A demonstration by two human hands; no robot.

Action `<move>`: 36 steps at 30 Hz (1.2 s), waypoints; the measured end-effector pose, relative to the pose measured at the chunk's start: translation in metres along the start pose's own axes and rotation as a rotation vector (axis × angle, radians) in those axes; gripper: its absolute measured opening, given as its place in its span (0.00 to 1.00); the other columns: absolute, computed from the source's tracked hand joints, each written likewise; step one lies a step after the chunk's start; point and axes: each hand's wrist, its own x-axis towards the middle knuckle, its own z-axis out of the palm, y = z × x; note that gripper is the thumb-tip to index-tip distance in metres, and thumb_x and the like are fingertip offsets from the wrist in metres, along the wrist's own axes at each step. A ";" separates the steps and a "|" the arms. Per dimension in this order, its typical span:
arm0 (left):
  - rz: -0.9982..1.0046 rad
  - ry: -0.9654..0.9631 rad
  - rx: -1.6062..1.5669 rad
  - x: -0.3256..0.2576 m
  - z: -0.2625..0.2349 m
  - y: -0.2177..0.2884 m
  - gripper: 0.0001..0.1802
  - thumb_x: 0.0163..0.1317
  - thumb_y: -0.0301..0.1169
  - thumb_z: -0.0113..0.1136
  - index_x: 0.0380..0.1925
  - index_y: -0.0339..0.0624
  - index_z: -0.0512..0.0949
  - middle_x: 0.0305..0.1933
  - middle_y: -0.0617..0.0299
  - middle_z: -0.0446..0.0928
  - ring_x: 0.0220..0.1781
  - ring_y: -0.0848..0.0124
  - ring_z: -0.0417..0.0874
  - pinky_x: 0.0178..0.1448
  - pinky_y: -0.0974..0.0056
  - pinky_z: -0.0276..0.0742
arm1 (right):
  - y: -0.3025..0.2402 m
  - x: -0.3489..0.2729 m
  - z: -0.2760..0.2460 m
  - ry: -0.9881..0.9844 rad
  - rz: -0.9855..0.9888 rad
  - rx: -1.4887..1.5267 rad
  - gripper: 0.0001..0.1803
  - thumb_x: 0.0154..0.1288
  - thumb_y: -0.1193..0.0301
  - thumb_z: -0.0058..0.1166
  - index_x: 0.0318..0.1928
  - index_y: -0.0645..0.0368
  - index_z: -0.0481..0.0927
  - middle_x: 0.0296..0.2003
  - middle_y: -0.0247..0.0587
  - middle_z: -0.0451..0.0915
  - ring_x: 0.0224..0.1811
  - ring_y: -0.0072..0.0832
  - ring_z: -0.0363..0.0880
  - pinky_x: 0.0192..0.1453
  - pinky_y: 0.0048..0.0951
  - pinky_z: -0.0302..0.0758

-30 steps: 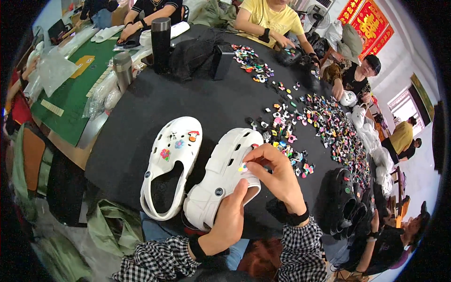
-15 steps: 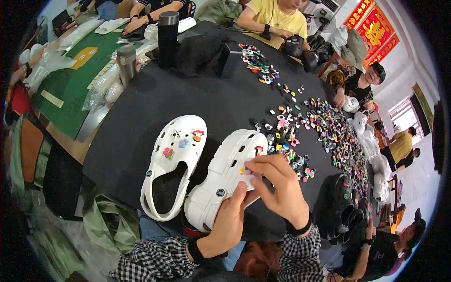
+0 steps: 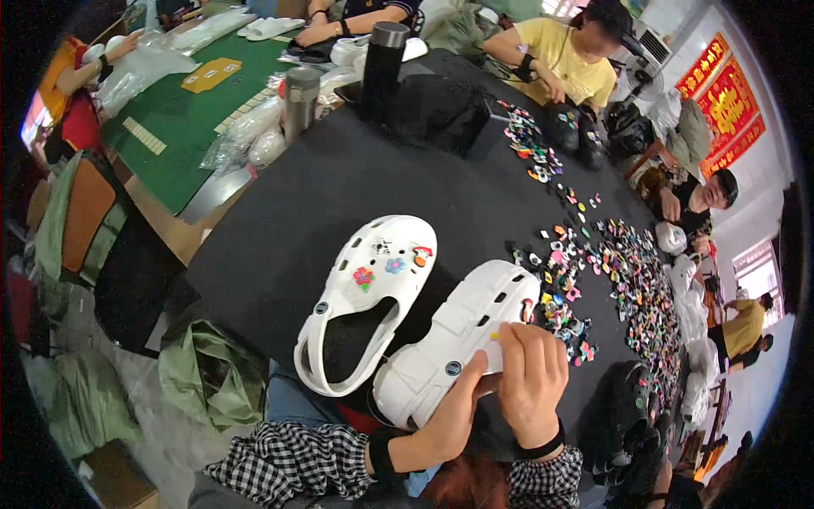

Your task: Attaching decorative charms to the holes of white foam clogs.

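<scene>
My left hand grips the heel end of a white clog, tipped on its side so the chunky sole edge and vent holes show. The fingers of my right hand are bent against the clog's upper, pinching a small charm of which only a yellow bit shows. Further up the same clog sits a red-haired figure charm. To the left, the matching white clog lies upright on the black table, carrying a pink flower charm, a blue flower charm and a red-haired figure charm.
Loose colourful charms spread over the right side of the black table. Black clogs stand at the right edge. A black bottle and a steel tumbler stand at the far left. A person in yellow sits opposite.
My view has shifted, so everything sits further right in the picture. My right hand's fingers have curled in closer over the charm on the clog; my left hand keeps its grip.
</scene>
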 end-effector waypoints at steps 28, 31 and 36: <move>0.020 0.041 -0.055 0.001 0.004 0.018 0.25 0.78 0.44 0.36 0.64 0.38 0.65 0.63 0.58 0.72 0.63 0.66 0.72 0.67 0.57 0.67 | 0.011 0.004 0.002 0.047 -0.120 0.074 0.17 0.53 0.71 0.56 0.45 0.60 0.80 0.41 0.36 0.77 0.46 0.29 0.77 0.48 0.32 0.73; 0.053 -0.005 -0.049 0.002 0.004 0.018 0.24 0.78 0.42 0.36 0.65 0.40 0.64 0.65 0.60 0.69 0.64 0.69 0.71 0.67 0.58 0.67 | 0.012 0.002 0.004 0.035 -0.057 0.128 0.18 0.53 0.71 0.55 0.46 0.61 0.80 0.42 0.36 0.77 0.46 0.31 0.77 0.48 0.32 0.73; 0.079 0.040 -0.090 0.001 0.004 0.017 0.22 0.76 0.44 0.39 0.61 0.43 0.68 0.59 0.60 0.74 0.61 0.69 0.73 0.69 0.55 0.62 | 0.008 0.000 0.009 0.058 0.027 0.209 0.21 0.53 0.73 0.55 0.50 0.62 0.79 0.42 0.37 0.77 0.45 0.33 0.77 0.47 0.33 0.74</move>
